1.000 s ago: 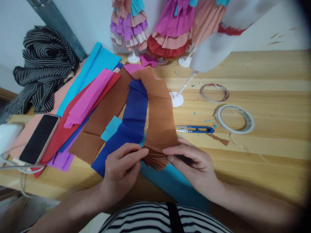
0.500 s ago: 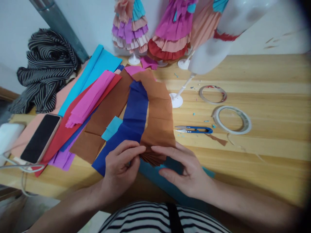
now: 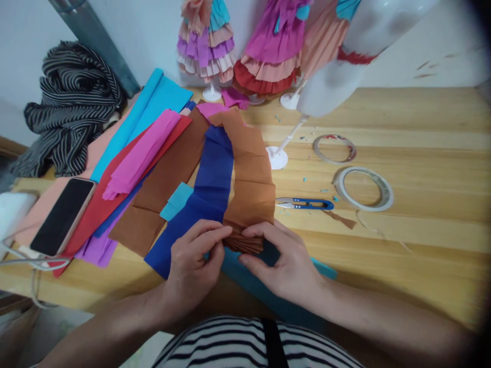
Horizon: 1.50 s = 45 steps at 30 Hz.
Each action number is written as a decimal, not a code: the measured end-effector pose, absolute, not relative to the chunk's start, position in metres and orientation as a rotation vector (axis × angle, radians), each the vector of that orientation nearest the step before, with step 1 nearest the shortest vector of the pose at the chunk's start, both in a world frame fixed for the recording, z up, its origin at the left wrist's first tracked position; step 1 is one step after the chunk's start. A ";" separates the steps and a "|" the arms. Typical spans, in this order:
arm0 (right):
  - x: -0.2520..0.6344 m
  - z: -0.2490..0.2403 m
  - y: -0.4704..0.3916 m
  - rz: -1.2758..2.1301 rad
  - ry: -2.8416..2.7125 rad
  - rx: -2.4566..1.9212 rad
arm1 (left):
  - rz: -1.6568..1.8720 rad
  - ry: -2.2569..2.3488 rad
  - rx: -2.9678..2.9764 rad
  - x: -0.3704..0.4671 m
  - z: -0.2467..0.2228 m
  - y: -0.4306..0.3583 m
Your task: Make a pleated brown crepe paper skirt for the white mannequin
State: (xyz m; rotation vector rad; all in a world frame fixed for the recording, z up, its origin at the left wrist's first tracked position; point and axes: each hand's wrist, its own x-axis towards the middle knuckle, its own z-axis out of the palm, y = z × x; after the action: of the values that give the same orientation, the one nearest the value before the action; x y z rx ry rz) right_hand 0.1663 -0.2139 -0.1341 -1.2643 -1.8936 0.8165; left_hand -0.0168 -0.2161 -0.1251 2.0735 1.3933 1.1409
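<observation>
strip (image 3: 251,163) looks more compactly pleated at six o'clock than before; left hand (image 3: 194,258) pinches its nine o'clock side, right hand (image 3: 286,263), thumb and finger apart, nears from three.

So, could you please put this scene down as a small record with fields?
Work in hand: brown strip, flat at the far end, gathered into narrow pleats at the near end
Left hand: fingers pinching the left side of the pleats
Right hand: forefinger at the pleats' right side, thumb apart below
Left of strip: dark blue strip, phone
Right of strip: blue-handled snips, two tape rolls
Behind: small white mannequin, ruffled dresses on stands
Surface: wooden table
</observation>
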 end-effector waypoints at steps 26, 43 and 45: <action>0.168 -0.141 -0.205 0.959 -1.807 -1.212 | 0.548 1.118 1.035 -0.042 -0.103 -0.202; 0.167 -0.139 -0.205 1.044 -1.789 -1.225 | 0.493 1.250 2.232 -0.057 -0.092 -0.209; 0.167 -0.140 -0.206 1.016 -1.805 -1.212 | 0.526 1.304 2.362 -0.053 -0.094 -0.211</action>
State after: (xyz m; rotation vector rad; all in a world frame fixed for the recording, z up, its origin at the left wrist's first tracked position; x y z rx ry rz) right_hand 0.1673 -0.2064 -0.1397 -1.2119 -1.8054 1.0161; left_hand -0.0535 -0.2113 -0.0941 2.3623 1.3038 0.5257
